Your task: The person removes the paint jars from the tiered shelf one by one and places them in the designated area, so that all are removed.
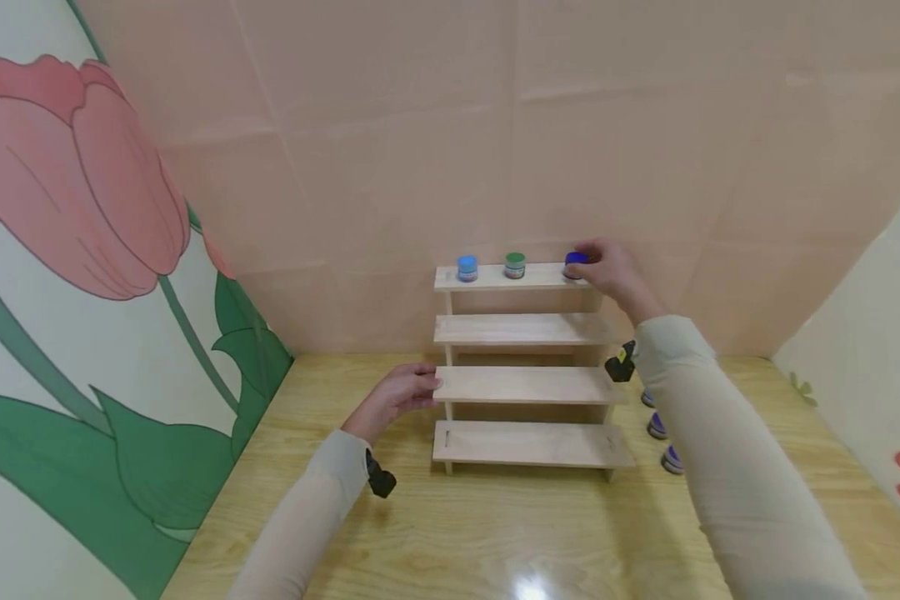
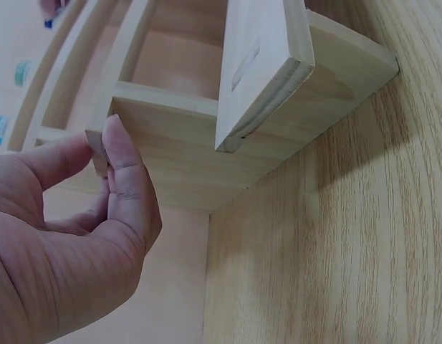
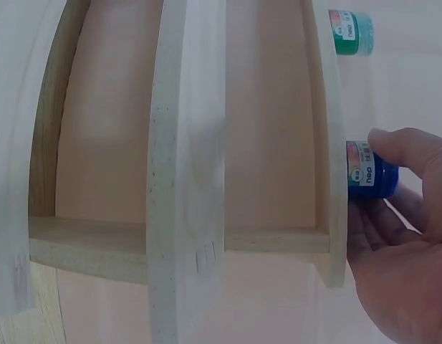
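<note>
A pale wooden rack [image 1: 525,384] with several stepped shelves stands on the table. My right hand [image 1: 613,271] is at the right end of its top shelf and pinches a dark blue paint jar [image 3: 371,170], whose base meets the shelf. On that same shelf sit a light blue jar [image 1: 467,268] at the left and a green jar [image 1: 515,266] in the middle. My left hand [image 1: 403,390] pinches the left end of the third shelf down between thumb and fingers, as the left wrist view shows; the shelf edge [image 2: 97,143] lies between them.
Several purple-lidded jars [image 1: 672,460] stand on the wooden table [image 1: 450,533] right of the rack, partly behind my right forearm. A pink-beige sheet [image 1: 390,167] hangs behind. A panel with a painted tulip [image 1: 82,167] rises at the left.
</note>
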`<move>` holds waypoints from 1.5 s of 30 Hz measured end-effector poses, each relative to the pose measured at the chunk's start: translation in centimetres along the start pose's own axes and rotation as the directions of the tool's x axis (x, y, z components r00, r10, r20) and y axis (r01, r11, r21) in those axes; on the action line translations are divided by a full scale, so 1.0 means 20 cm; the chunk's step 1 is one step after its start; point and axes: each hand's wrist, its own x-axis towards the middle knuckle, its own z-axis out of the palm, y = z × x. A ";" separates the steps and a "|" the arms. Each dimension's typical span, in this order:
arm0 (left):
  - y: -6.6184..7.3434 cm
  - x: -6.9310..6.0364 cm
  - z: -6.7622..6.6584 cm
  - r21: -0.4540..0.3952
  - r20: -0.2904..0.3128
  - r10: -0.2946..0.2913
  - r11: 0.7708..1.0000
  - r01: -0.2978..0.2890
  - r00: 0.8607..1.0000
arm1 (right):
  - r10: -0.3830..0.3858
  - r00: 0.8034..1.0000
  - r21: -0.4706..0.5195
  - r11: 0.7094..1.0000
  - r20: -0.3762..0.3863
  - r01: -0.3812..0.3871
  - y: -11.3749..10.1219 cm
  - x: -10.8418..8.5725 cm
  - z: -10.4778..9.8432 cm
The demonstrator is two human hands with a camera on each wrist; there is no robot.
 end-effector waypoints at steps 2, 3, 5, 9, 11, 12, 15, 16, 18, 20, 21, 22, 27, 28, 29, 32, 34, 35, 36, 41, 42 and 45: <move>0.00 0.00 0.00 0.005 0.005 0.003 1.000 -0.003 1.000 | 0.004 1.000 -0.025 1.000 0.002 -0.004 -0.01 0.00 0.00; 0.00 0.00 0.00 0.007 0.007 0.004 1.000 -0.004 1.000 | 0.007 1.000 -0.033 0.999 0.001 -0.007 -0.01 0.00 0.00; 0.00 0.00 0.01 0.008 0.007 0.003 1.000 -0.003 1.000 | 0.013 1.000 -0.040 0.999 0.003 -0.013 -0.01 0.00 0.00; 0.00 0.00 0.01 0.006 0.003 0.006 1.000 -0.006 1.000 | 0.002 1.000 -0.019 1.000 0.002 -0.002 -0.02 -0.02 -0.02; 0.00 0.00 0.01 0.002 -0.001 0.004 1.000 -0.004 1.000 | -0.010 1.000 -0.005 1.000 0.005 0.010 -0.01 -0.04 -0.04; 0.00 0.00 0.01 0.001 -0.002 0.005 1.000 -0.005 1.000 | -0.019 1.000 -0.008 1.000 0.006 0.019 -0.01 -0.05 -0.05; 0.00 0.00 0.01 -0.002 -0.005 0.010 1.000 -0.010 1.000 | -0.040 0.999 -0.011 0.999 0.013 0.040 0.01 -0.09 -0.10; 0.00 0.00 0.01 -0.004 -0.008 0.010 1.000 -0.010 1.000 | -0.043 0.999 -0.012 0.999 0.016 0.043 0.01 -0.11 -0.11; 0.00 0.00 0.00 -0.004 -0.013 0.011 1.000 -0.011 1.000 | -0.058 0.998 -0.024 0.998 0.021 0.059 0.03 -0.14 -0.15; 0.00 -0.01 0.00 -0.004 -0.017 0.010 1.000 -0.010 1.000 | -0.064 0.998 -0.030 0.997 0.028 0.065 0.04 -0.17 -0.18; 0.00 -0.01 0.00 -0.003 -0.019 0.008 1.000 -0.008 1.000 | -0.069 0.997 -0.029 0.997 0.032 0.070 0.05 -0.19 -0.19; 0.00 -0.01 0.00 -0.004 -0.020 0.005 1.000 -0.005 1.000 | -0.073 0.997 -0.029 0.997 0.034 0.074 0.06 -0.21 -0.21; -0.01 -0.01 0.00 0.001 -0.019 0.003 1.000 -0.002 1.000 | -0.089 0.995 -0.034 0.995 0.038 0.090 0.13 -0.29 -0.27; -0.01 -0.01 0.00 0.003 -0.020 0.003 1.000 -0.003 1.000 | -0.094 0.995 -0.038 0.995 0.038 0.095 0.15 -0.31 -0.28; -0.01 -0.01 0.01 0.002 -0.021 0.001 1.000 -0.001 1.000 | -0.099 0.994 -0.046 0.994 0.040 0.101 0.16 -0.33 -0.29; -0.01 -0.01 0.01 0.001 -0.026 -0.006 1.000 0.006 1.000 | -0.125 0.991 -0.070 0.989 0.042 0.128 0.20 -0.37 -0.31; -0.01 -0.01 0.01 0.003 -0.027 -0.007 1.000 0.007 1.000 | -0.135 0.990 -0.084 0.987 0.041 0.138 0.23 -0.40 -0.32; -0.01 -0.01 0.01 0.000 -0.028 -0.010 1.000 0.010 1.000 | -0.137 0.990 -0.091 0.986 0.040 0.140 0.25 -0.42 -0.32; 0.00 -0.01 0.01 0.001 -0.027 -0.009 1.000 0.009 1.000 | -0.139 0.990 -0.095 0.985 0.039 0.142 0.27 -0.43 -0.33; 0.00 0.00 0.01 -0.004 -0.026 -0.006 1.000 0.006 1.000 | -0.120 0.991 -0.083 0.989 0.060 0.125 0.35 -0.49 -0.34; 0.00 0.00 0.01 -0.003 -0.024 -0.005 1.000 0.005 1.000 | -0.116 0.991 -0.082 0.989 0.065 0.122 0.36 -0.50 -0.35; 0.00 0.00 0.01 -0.004 -0.022 -0.008 1.000 0.007 1.000 | -0.118 0.990 -0.082 0.989 0.074 0.124 0.40 -0.54 -0.35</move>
